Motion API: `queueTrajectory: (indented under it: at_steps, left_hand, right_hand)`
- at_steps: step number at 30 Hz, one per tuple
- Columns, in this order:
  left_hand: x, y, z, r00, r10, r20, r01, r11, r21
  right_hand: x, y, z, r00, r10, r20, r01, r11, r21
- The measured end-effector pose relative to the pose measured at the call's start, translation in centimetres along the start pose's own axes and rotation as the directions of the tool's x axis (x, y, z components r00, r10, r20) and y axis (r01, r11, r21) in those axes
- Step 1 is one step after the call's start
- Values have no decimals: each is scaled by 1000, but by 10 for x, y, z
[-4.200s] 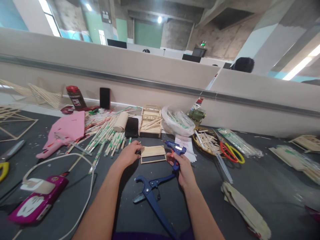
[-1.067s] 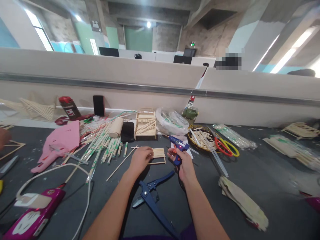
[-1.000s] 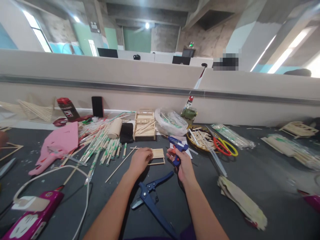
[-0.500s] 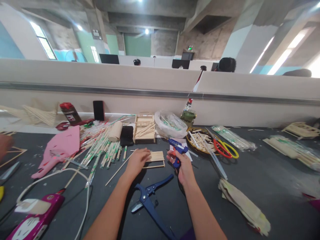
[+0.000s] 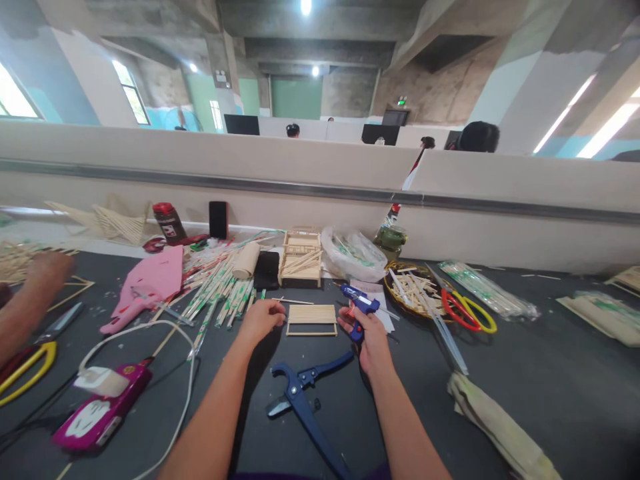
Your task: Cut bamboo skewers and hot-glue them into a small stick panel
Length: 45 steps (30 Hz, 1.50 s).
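My left hand (image 5: pixel 263 321) is closed, its fingertips pinched together left of a small panel of wooden sticks (image 5: pixel 313 315). Whatever lies between those fingers, I cannot make out. A thin wooden stick (image 5: pixel 296 302) runs just behind the fingertips. My right hand (image 5: pixel 371 340) grips a blue glue gun (image 5: pixel 361 303) with an orange trigger, its nozzle pointing away to the left. The panel lies flat between both hands, with closely set sticks at the back and an open gap before its front bar. In front of it rests a blue cutter (image 5: pixel 306 407) with its jaws apart.
Behind stand a wooden stick model (image 5: pixel 301 267), a plastic bag (image 5: pixel 353 253) and a basket of cut sticks (image 5: pixel 413 290). Scissors (image 5: pixel 470 312) lie right, near a glove (image 5: pixel 500 420). A purple power strip (image 5: pixel 107 410) with a white cable sits left, near another person's hand (image 5: pixel 47 277).
My left hand has moved left off the panel, which now shows whole. A long stick beside that hand no longer shows on the table. The view has turned slightly left.
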<state>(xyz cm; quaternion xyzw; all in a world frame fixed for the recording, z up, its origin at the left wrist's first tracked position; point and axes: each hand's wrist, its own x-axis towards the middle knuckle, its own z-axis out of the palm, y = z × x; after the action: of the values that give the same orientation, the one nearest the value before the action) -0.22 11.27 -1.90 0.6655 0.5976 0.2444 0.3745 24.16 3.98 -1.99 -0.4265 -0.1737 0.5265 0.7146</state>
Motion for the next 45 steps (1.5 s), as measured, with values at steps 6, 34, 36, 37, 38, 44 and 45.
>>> queueTrajectory:
  at_steps: [6,34,36,37,38,44,45]
  left_hand:
    - [-4,8,2,997,64,41,-67,995,80]
    - [-13,29,15,927,361,-102,-317,900,299]
    - [-17,33,19,888,459,-30,-430,850,304]
    - [-19,33,22,872,490,25,-473,825,309]
    - [-21,33,26,856,509,89,-509,801,315]
    - [-28,22,45,790,517,329,-612,692,383]
    - [-27,21,46,792,509,336,-609,682,404]
  right_hand:
    - [2,9,1,1000,15,21,-14,999,-43]
    - [1,2,-3,996,-73,-53,71,997,-40]
    - [0,0,-3,996,-72,-54,71,997,-22]
    - [-1,-1,-3,996,-71,-53,70,997,-15]
    - [-2,-1,-3,996,-68,-51,68,998,-12]
    - [-4,-3,-4,997,-67,-45,67,998,-9]
    - [-3,-3,-4,997,-67,-47,67,998,-8]
